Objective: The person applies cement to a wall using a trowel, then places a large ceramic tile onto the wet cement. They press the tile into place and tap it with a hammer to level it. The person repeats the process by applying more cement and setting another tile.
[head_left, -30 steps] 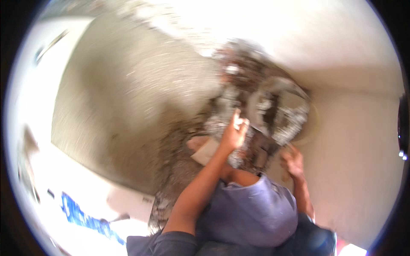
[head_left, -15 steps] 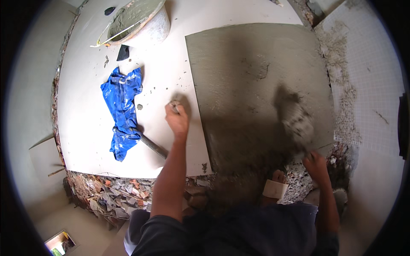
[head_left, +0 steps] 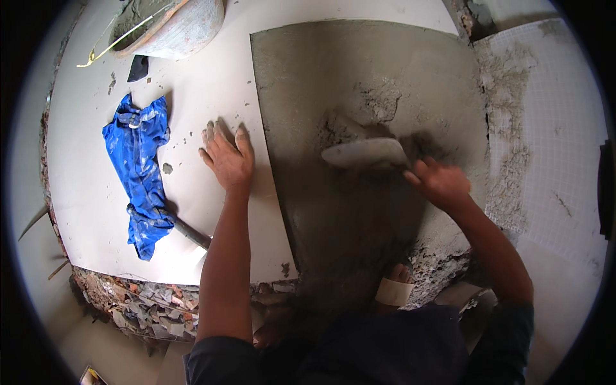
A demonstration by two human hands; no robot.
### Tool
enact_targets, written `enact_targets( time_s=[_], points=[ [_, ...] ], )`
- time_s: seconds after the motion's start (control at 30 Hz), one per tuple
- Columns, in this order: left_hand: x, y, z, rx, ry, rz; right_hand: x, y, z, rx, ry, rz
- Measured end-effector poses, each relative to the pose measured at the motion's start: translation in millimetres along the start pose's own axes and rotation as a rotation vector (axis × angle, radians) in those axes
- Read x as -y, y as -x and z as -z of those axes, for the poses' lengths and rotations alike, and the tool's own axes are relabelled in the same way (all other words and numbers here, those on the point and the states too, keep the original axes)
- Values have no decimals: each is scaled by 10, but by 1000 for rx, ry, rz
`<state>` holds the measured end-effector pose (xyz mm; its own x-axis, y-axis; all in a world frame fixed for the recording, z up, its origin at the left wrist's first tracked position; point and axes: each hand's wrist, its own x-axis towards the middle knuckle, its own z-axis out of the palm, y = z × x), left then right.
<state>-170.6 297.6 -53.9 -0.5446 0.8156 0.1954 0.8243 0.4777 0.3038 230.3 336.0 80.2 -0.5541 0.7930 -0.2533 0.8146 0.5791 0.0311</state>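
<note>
Gripping a trowel (head_left: 367, 153) in the curled right hand (head_left: 443, 186) over grey mortar (head_left: 308, 83); resting the left hand (head_left: 229, 158), spread, on the white slab (head_left: 212, 80) near a blue cloth (head_left: 138, 173).

Left fingers (head_left: 222, 136) spread, left arm (head_left: 226, 256) extended; right fingers (head_left: 425, 171) curled, right elbow (head_left: 518, 290) bent

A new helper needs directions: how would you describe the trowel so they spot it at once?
Find the broad grey mortar layer right of the smooth, pale floor surface. Near its middle, the person's right hand grips the trowel, whose grey blade has a rounded end pointing left. That smooth, paler blade sets it apart from the rough, darker mortar around it.
</note>
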Motion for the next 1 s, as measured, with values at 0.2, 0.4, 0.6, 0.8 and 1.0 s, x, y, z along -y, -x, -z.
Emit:
enact_targets(
  time_s=[0.2, 0.4, 0.6, 0.8, 1.0],
  points=[
    [-121, -31, 101, 45, -38, 20, -165, -1069, 176, 12, -107, -273],
    [-224, -73, 188, 113, -71, 73, -38, -1102, 280, 71, -219, -313],
    [-224, -76, 159, 161, -94, 87, -739, -1499, 220, 155, -176, -622],
    [-156, -55, 131, 162, -131, 49, -498, -1091, 282, 181, -182, -413],
    [-115, -38, 78, 114, -136, 12, -1365, -1386, -190, 177, -44, -442]
  ],
)
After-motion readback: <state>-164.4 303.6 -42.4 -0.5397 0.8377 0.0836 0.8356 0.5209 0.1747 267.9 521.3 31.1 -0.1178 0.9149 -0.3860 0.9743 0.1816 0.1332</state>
